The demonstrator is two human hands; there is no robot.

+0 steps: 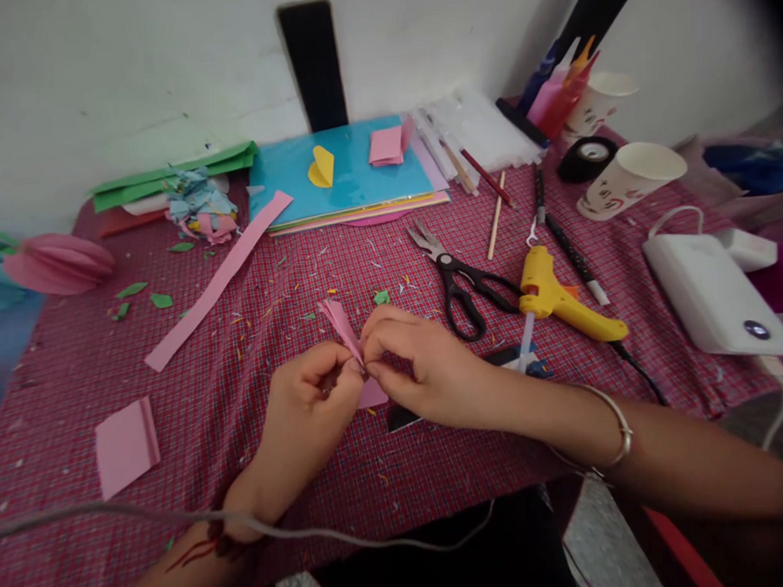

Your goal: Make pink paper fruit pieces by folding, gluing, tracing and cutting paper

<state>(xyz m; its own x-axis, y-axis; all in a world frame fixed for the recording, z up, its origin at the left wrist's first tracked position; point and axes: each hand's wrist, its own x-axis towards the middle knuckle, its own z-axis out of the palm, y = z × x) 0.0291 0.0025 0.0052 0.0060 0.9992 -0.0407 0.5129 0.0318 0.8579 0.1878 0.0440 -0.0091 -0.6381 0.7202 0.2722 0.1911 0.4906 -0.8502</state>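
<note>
Paper fan (342, 323), pink, narrow, pleated: pinched one in left hand (312, 409) and right hand (426, 352); counted two printed cups (624, 184) near far right corner of checked tablecloth (202, 414).

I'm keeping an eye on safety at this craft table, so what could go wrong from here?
The pale cord crosses the view at the left wrist and might snag. The yellow glue gun lies near the right forearm; if hot, which I can't tell, it could burn. The folded pink paper, pinched by the left hand and right hand, might slip or crease.
</note>
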